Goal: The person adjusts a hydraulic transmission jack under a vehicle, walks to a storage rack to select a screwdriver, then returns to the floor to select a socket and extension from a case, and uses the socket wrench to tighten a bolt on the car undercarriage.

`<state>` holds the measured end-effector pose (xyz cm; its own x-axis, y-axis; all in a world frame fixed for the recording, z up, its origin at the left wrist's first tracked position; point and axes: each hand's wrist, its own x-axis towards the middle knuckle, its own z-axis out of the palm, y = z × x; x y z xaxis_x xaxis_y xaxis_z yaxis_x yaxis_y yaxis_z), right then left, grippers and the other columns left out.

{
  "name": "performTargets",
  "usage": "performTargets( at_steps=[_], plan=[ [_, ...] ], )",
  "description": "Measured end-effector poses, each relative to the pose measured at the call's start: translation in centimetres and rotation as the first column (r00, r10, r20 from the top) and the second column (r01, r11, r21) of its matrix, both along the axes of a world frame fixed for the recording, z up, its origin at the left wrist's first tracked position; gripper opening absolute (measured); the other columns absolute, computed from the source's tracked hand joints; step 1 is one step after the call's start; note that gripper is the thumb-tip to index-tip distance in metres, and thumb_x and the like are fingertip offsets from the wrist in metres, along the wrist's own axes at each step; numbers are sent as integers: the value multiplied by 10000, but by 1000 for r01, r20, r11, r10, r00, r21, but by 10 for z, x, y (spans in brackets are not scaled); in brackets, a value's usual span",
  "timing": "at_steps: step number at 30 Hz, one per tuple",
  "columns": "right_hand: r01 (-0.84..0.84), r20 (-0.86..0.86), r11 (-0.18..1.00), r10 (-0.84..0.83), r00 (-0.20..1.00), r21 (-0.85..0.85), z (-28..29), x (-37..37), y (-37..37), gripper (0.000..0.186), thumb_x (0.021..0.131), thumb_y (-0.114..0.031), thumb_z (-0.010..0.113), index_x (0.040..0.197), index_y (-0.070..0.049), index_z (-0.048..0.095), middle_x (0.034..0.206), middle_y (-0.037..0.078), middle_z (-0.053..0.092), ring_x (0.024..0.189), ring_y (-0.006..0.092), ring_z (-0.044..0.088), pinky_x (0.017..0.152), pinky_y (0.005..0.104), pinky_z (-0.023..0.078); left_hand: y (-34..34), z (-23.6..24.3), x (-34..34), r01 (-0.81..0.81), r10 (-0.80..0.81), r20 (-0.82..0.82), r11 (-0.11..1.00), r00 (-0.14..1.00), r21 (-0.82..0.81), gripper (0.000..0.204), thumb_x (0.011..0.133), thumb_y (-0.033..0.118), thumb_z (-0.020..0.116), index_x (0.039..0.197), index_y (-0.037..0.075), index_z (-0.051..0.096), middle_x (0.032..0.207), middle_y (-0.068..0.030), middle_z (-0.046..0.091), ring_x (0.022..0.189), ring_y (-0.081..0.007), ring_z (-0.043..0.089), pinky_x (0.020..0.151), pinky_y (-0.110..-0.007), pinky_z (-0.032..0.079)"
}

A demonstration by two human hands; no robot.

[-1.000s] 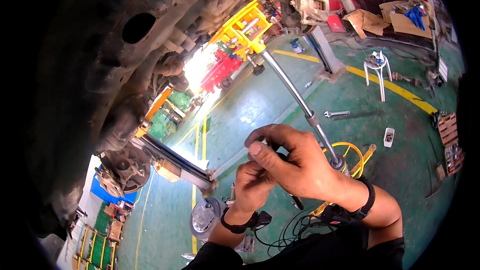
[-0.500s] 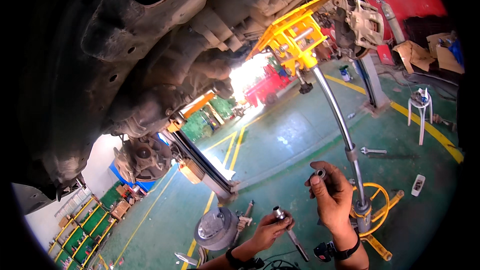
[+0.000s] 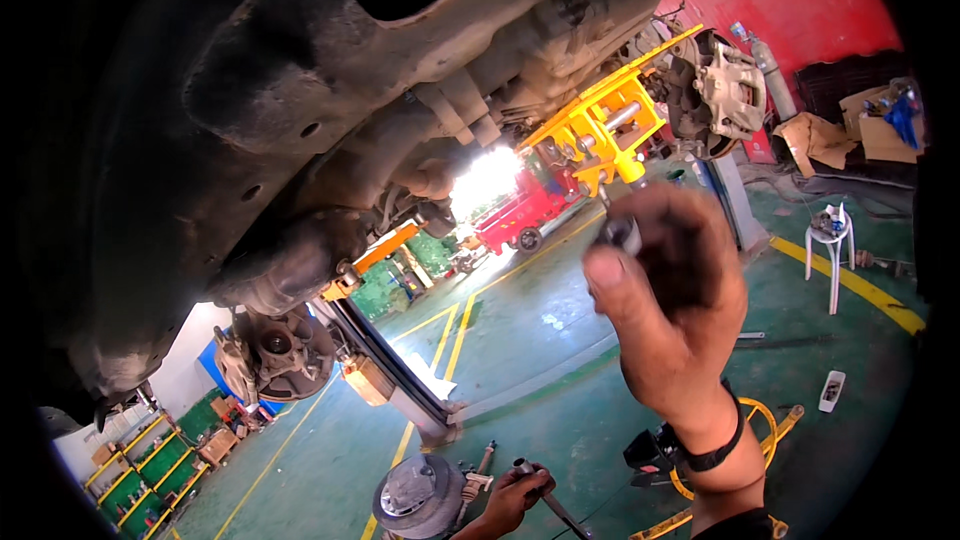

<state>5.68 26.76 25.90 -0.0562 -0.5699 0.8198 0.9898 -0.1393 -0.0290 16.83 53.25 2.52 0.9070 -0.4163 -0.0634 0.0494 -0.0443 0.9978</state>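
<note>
My right hand [image 3: 668,315] is raised in the middle right, its thumb and fingers closed around a small round metal socket [image 3: 624,235]. The hand is slightly blurred and hides part of the jack's post. Low down, my left hand [image 3: 513,502] is wrapped round a socket wrench [image 3: 568,517], a long metal bar whose round end shows above the fingers. Over both hands spreads the dark underside of a raised vehicle [image 3: 330,130]. Beyond my right hand, a yellow transmission jack head [image 3: 610,130] stands beneath the vehicle.
A brake caliper [image 3: 735,90] hangs at upper right, a bare hub [image 3: 278,342] at left. Lift posts [image 3: 385,365] stand either side. On the green floor are a round grey drum-like part [image 3: 420,490], a white stool [image 3: 832,230] and a small white tray [image 3: 831,392].
My right hand has moved up and closer to the view with the socket. My left hand has dropped lower with the wrench. The view has shifted a little.
</note>
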Motion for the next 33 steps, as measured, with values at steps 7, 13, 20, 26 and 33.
performTargets(
  at_steps=[7,13,20,26,33],
  plan=[
    [179,178,980,-161,971,-89,61,-30,3,345,792,21,694,1110,30,560,960,54,626,741,48,523,619,164,409,-30,51,-35,81,-82,-39,997,996,-16,175,934,200,522,919,28,548,761,-7,501,531,-38,340,537,-195,288],
    [62,-136,951,-108,985,-302,43,-66,11,292,816,-38,697,1088,-3,597,986,51,614,814,82,574,699,210,485,-58,111,-54,285,-261,415,958,872,2,197,963,161,501,828,18,510,753,-18,485,726,-117,456,658,-260,381],
    [-589,-675,808,444,590,17,-35,-81,3,266,925,-180,585,1095,22,555,955,68,622,864,120,599,750,252,503,-120,167,-93,351,-345,779,921,524,172,174,897,109,579,770,-9,569,622,-8,531,570,-67,441,510,-250,336],
    [-460,-735,885,361,575,75,-74,-110,-18,308,938,-242,566,1033,46,621,877,69,638,792,108,575,696,250,482,-151,155,-122,504,-501,585,846,638,175,153,903,118,567,824,-13,578,704,17,547,652,-55,457,567,-232,351],
    [-408,-821,913,238,519,7,-97,-114,-35,304,939,-260,559,1006,23,646,884,77,660,773,110,594,692,263,496,-170,135,-133,576,-557,549,802,623,160,181,912,106,561,784,-22,564,630,-13,539,593,-74,474,520,-242,372]
  ],
)
